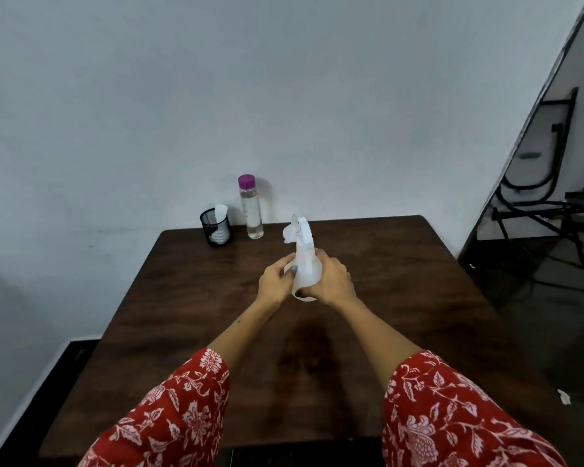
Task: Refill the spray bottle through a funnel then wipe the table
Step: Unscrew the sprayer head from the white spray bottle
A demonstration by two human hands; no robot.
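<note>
The right hand point(331, 281) is wrapping its fingers around the body of a white spray bottle point(305, 264), gripping it from the right side, while the left hand point(277, 281) is curling round the left of the bottle, thumb and fingertips pinching against its lower part. The bottle is standing roughly upright between the two hands above the middle of the table point(402, 298), its trigger head pointing away toward the wall; whether its base is touching the wood cannot be told, since the hands are hiding it. A pale curved rim is showing below the hands (possibly part of a funnel, but it is too unclear to say).

Both forearms are reaching in from the bottom edge, wearing red sleeves point(452, 416) with a white floral print.

The table is dark brown wood with visible grain, and a darker patch is lying on it between the forearms. At its far edge a clear bottle with a purple cap point(252, 210) is standing upright, holding clear liquid, and just beside it to the left a black mesh cup point(215, 230) is holding a white cloth or tissue.

Behind, a plain pale wall point(284, 96) is filling most of the view. On the right, a black metal folding frame point(547, 170) is leaning by the wall over a dark floor
</note>
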